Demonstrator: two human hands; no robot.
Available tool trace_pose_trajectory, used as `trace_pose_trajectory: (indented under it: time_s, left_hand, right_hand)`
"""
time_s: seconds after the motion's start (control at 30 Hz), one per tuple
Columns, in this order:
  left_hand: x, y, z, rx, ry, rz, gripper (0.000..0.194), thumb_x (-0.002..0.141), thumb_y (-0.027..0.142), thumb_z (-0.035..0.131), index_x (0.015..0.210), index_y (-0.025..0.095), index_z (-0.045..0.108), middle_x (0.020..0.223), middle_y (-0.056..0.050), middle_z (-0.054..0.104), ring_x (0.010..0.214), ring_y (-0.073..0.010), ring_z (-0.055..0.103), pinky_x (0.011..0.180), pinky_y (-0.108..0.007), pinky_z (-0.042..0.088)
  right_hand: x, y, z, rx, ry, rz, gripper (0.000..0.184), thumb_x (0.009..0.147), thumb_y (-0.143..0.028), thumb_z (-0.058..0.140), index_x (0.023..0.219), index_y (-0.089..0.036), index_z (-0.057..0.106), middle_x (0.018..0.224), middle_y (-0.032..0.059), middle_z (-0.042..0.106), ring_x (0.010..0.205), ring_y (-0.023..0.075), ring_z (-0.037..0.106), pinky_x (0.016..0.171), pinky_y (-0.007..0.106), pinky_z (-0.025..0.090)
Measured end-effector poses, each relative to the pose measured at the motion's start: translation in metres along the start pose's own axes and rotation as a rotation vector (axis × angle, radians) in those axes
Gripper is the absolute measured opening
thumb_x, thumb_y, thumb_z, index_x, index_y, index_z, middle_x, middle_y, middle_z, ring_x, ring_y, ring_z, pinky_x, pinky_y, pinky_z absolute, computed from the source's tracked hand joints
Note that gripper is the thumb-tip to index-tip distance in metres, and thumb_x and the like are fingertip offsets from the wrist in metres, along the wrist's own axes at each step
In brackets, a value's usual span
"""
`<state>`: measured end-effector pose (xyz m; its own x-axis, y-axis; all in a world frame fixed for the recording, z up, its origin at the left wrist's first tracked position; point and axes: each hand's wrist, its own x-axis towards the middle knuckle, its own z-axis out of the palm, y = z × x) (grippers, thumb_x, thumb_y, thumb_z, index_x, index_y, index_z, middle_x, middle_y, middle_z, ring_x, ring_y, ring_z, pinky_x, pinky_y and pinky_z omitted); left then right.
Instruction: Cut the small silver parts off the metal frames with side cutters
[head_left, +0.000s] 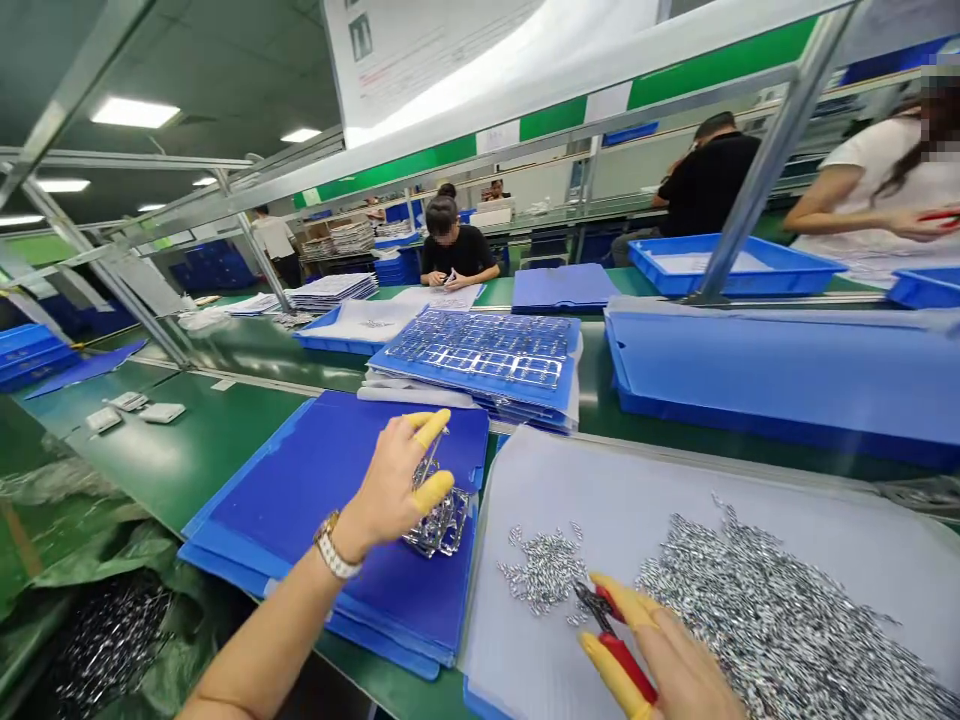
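My left hand [397, 480], with yellow covers on its fingers and a watch [335, 547] at the wrist, hovers over a small pile of shiny metal frames [444, 525]. Its thumb and index finger are spread apart; thin metal shows between them, but I cannot tell whether it touches them. The frames lie on stacked blue sheets [300, 490]. In my right hand [667, 650] are red-handled nippers [621, 645], their dark jaws beside a little heap of small silvery parts [546, 570]. A much larger heap of such parts [780, 610] spreads over the white-lined tray [585, 475] to the right.
Metal frames in rows lie on a stacked blue board [487, 350] ahead. A long blue tray [780, 370] stands behind the white-lined one. A slanted metal post [772, 160] rises at right. Scrap fills a green bag [112, 640] at lower left. Several people work opposite.
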<state>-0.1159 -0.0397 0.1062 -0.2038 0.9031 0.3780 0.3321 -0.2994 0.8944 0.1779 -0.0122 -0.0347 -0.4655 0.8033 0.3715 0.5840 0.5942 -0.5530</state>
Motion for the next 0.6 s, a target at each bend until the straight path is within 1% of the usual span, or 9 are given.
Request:
trace_pose_trajectory:
  time_s: [0.1,0.2,0.27,0.33,0.37,0.43,0.5,0.57,0.6]
  left_hand:
    - [0.009,-0.035,-0.013,0.174,-0.021,-0.036,0.045,0.064,0.033,0.074,0.108,0.028,0.068,0.115,-0.009,0.062,0.114,-0.0331,0.044,0.108,-0.049,0.017]
    - [0.009,-0.060,-0.019,0.179,-0.026,-0.071,0.033,0.070,0.036,0.068,0.103,0.031,0.070,0.113,-0.008,0.065,0.111,-0.0296,0.049,0.107,-0.045,0.021]
    - [0.010,-0.067,-0.029,0.163,0.016,-0.097,0.036,0.073,0.036,0.065,0.108,0.031,0.068,0.121,-0.007,0.062,0.118,-0.0272,0.047,0.108,-0.040,0.021]
    - [0.010,-0.073,-0.046,0.153,0.078,-0.145,0.045,0.068,0.035,0.069,0.112,0.029,0.066,0.126,-0.006,0.058,0.124,-0.0266,0.042,0.110,-0.037,0.020]
    - [0.010,-0.076,-0.055,0.148,0.104,-0.185,0.049,0.064,0.035,0.073,0.112,0.027,0.066,0.123,-0.007,0.060,0.124,-0.0275,0.043,0.109,-0.037,0.022]
    - [0.007,-0.085,-0.072,0.130,0.117,-0.292,0.049,0.054,0.034,0.079,0.101,0.024,0.069,0.103,-0.009,0.068,0.112,-0.0303,0.053,0.101,-0.039,0.033]
    - [0.003,-0.094,-0.080,0.090,0.059,-0.411,0.034,0.051,0.036,0.080,0.081,0.022,0.071,0.070,-0.005,0.067,0.089,-0.0302,0.062,0.085,-0.040,0.045]
    - [0.000,-0.100,-0.079,0.025,-0.034,-0.503,0.023,0.052,0.038,0.079,0.064,0.021,0.068,0.050,-0.002,0.058,0.069,-0.0278,0.063,0.071,-0.039,0.048]
    - [-0.001,-0.100,-0.076,-0.016,-0.079,-0.532,0.023,0.055,0.039,0.078,0.063,0.020,0.068,0.049,-0.002,0.058,0.065,-0.0265,0.062,0.068,-0.038,0.048]
  right_hand:
    - [0.026,-0.032,0.015,0.133,-0.057,-0.004,0.037,0.086,-0.045,0.050,0.119,-0.029,0.050,0.109,0.0083,0.063,0.098,0.0253,0.060,0.083,0.041,0.048]
    - [0.059,-0.066,0.031,0.259,-0.098,0.011,0.032,0.088,-0.044,0.045,0.113,-0.025,0.053,0.105,0.0080,0.063,0.093,0.0219,0.061,0.082,0.037,0.048]
    - [0.078,-0.083,0.042,0.300,-0.125,0.033,0.032,0.088,-0.043,0.044,0.111,-0.023,0.054,0.108,0.0087,0.063,0.092,0.0205,0.061,0.082,0.035,0.048]
    - [0.094,-0.093,0.053,0.306,-0.123,0.076,0.036,0.086,-0.045,0.045,0.112,-0.021,0.054,0.113,0.0099,0.061,0.096,0.0208,0.061,0.084,0.035,0.047]
    - [0.100,-0.095,0.059,0.305,-0.116,0.114,0.040,0.084,-0.047,0.047,0.112,-0.020,0.054,0.115,0.0106,0.060,0.099,0.0216,0.060,0.085,0.035,0.047]
    - [0.109,-0.097,0.070,0.314,-0.115,0.208,0.044,0.081,-0.052,0.048,0.110,-0.018,0.055,0.114,0.0114,0.061,0.100,0.0236,0.060,0.085,0.036,0.046]
    - [0.115,-0.099,0.080,0.331,-0.138,0.274,0.046,0.081,-0.056,0.047,0.105,-0.019,0.056,0.107,0.0102,0.064,0.094,0.0241,0.061,0.082,0.037,0.046]
    - [0.118,-0.102,0.087,0.338,-0.167,0.289,0.044,0.080,-0.059,0.046,0.100,-0.021,0.056,0.095,0.0065,0.067,0.083,0.0227,0.063,0.074,0.035,0.048]
    - [0.119,-0.104,0.090,0.336,-0.177,0.286,0.043,0.081,-0.059,0.045,0.098,-0.021,0.056,0.089,0.0045,0.067,0.078,0.0217,0.063,0.071,0.034,0.048]
